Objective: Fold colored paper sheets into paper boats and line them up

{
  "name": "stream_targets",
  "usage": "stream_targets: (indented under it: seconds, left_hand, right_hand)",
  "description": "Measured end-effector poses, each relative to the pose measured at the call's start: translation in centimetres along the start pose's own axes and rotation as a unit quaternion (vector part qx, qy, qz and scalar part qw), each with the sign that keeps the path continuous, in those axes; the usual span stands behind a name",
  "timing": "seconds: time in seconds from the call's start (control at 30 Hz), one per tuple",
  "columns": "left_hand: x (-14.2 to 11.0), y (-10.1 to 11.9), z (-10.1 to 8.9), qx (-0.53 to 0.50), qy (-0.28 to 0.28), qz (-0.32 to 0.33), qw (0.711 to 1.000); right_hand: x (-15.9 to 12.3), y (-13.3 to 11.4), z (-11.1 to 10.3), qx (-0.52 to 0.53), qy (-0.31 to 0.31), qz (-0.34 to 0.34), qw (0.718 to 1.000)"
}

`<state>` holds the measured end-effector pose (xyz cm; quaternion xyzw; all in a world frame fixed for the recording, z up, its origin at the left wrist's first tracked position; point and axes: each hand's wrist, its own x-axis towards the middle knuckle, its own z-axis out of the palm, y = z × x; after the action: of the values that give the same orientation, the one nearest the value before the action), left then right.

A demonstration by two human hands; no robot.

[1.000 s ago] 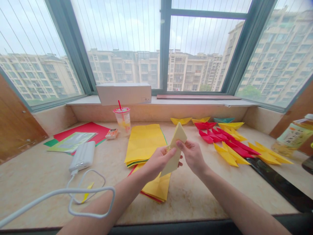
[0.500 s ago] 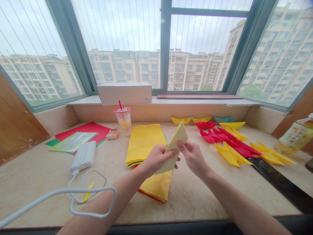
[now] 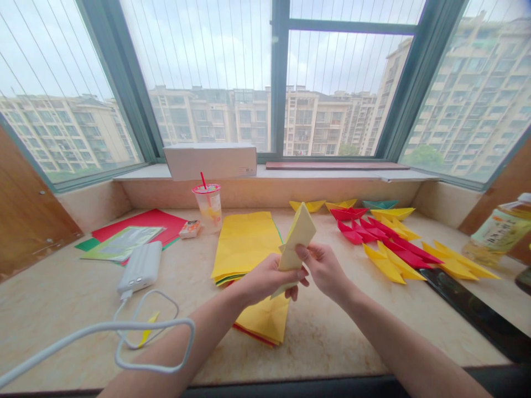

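A pale yellow sheet of folded paper (image 3: 300, 228) stands tilted up between my hands, above the counter. My left hand (image 3: 277, 276) grips its lower part, thumb across the front and fingers behind. The thumb and fingers of my right hand (image 3: 321, 262) pinch its right edge, a little higher up. Beneath and behind my hands lie a stack of yellow paper sheets (image 3: 244, 240) and a nearer yellow stack (image 3: 265, 320) with red edges showing below. Folded paper boats stand to the right, among them a yellow boat (image 3: 392, 262) and a red boat (image 3: 348, 214).
On the left are a white power bank (image 3: 141, 266) with a looping white cable (image 3: 153, 325), and red paper (image 3: 166, 224). A plastic cup (image 3: 208, 207) with a straw stands behind. A black phone-like slab (image 3: 464, 307) and a bottle (image 3: 500, 229) lie right.
My left hand has slid lower on the folded paper, and my right hand has shifted slightly down along its edge. The paper now stands a little more upright.
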<state>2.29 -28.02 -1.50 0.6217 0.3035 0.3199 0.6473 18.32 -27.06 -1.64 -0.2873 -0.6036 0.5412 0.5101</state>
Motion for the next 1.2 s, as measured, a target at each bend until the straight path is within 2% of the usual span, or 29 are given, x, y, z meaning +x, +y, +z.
stream_targets:
  seconds: [0.07, 0.17, 0.3, 0.47, 0.6, 0.8, 0.97, 1.07, 1.2]
  left_hand:
    - [0.1, 0.1, 0.0, 0.013, -0.001, -0.002, 1.0]
    - [0.1, 0.0, -0.1, 0.033, 0.023, -0.022, 0.999]
    - [0.3, -0.3, -0.5, 0.075, 0.026, -0.072, 0.994]
    - [0.2, 0.4, 0.0, 0.153, 0.041, -0.052, 0.986]
    - [-0.4, 1.3, 0.7, 0.217, 0.061, -0.044, 0.973]
    - [-0.8, 1.1, 0.1, 0.267, 0.005, -0.057, 0.962]
    - [-1.1, 1.4, -0.3, 0.289, -0.011, -0.056, 0.956]
    - [-1.3, 1.8, -0.2, 0.28, -0.039, -0.06, 0.957]
    - [-1.3, 2.0, 0.0, 0.283, -0.053, -0.061, 0.956]
  right_hand:
    - [0.1, 0.3, 0.1, 0.003, 0.026, 0.002, 1.0]
    - [0.6, 0.4, -0.4, -0.003, 0.021, 0.003, 1.0]
    - [1.5, 0.1, -1.8, 0.013, 0.062, -0.053, 0.997]
    - [1.8, 0.6, -2.6, 0.04, 0.132, -0.099, 0.985]
    - [1.8, 0.7, -3.1, 0.057, 0.102, -0.095, 0.989]
    - [1.4, -0.3, -3.3, 0.088, 0.048, -0.037, 0.994]
    - [1.1, -0.8, -3.1, 0.105, 0.071, -0.046, 0.991]
    - [0.9, -1.1, -3.2, 0.103, 0.075, -0.043, 0.991]
    - [1.0, -0.9, -3.1, 0.08, 0.109, -0.072, 0.988]
